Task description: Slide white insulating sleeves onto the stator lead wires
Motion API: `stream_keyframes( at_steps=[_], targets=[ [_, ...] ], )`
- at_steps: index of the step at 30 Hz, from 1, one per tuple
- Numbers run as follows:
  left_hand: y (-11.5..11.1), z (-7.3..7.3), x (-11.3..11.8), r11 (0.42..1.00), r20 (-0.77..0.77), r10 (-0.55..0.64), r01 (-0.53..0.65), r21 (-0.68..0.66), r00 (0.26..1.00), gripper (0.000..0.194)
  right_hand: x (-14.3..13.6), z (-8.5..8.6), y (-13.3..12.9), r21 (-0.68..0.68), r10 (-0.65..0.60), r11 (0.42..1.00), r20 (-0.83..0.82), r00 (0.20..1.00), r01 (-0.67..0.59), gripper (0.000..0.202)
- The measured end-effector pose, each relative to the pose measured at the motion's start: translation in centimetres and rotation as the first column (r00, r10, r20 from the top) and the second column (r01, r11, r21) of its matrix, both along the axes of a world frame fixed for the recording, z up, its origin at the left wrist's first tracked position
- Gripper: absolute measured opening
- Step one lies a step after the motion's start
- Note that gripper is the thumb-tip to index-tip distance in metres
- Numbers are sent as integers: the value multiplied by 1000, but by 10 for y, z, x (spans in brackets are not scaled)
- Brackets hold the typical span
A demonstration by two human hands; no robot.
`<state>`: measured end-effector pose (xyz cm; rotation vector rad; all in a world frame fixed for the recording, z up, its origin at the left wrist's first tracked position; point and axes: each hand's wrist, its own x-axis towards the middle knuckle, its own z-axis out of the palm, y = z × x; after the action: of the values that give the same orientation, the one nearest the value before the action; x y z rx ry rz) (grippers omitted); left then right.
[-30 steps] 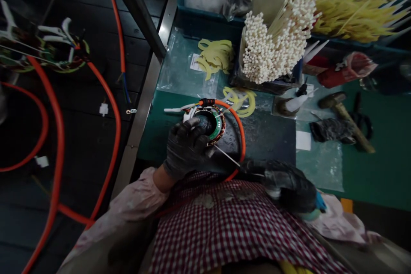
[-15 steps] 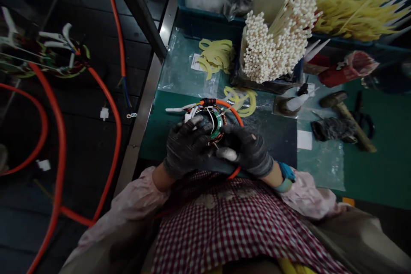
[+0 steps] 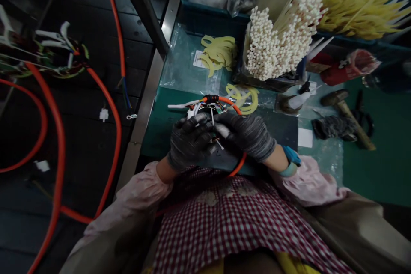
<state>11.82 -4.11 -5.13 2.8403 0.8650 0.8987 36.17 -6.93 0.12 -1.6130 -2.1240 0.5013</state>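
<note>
A ring-shaped motor stator with copper windings and a green board is mostly covered by my two grey-gloved hands. My left hand is closed around its left side, fingers bent over the rim. On the right side, my right hand has its fingers curled over the ring; its fingertips meet near the middle. A thin white cable tie crosses the opening, and a white end sticks out below. From the top of the stator an orange cable bends right and passes under my right hand. White-sleeved leads point left.
A box of white-tipped sticks stands behind, with yellow strips to its left and more yellow pieces behind right. A hammer and glove-like dark cloth lie right. Orange cables hang at left.
My right hand has moved up and over the ring, its fingers now nearer my left hand and hiding the green board. The cable tie looks straighter across the opening.
</note>
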Motion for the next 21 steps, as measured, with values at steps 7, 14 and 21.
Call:
stream_keyframes(
  at_steps=[7, 14, 21],
  targets=[
    [4, 5, 5, 997, 122, -34, 26, 73, 992, 20, -5, -3, 2, 15, 137, 990, 48, 989, -138, 37],
    [2, 9, 8, 993, 52, 2, -8, 116, 999, 26, -2, -6, 11, -99, -26, 994, -590, 807, -40, 37],
    [1, 4, 6, 997, 62, 7, -11, 77, 998, 23, 11, 7, 15, -258, -6, 939, -671, 742, -226, 30]
  ],
)
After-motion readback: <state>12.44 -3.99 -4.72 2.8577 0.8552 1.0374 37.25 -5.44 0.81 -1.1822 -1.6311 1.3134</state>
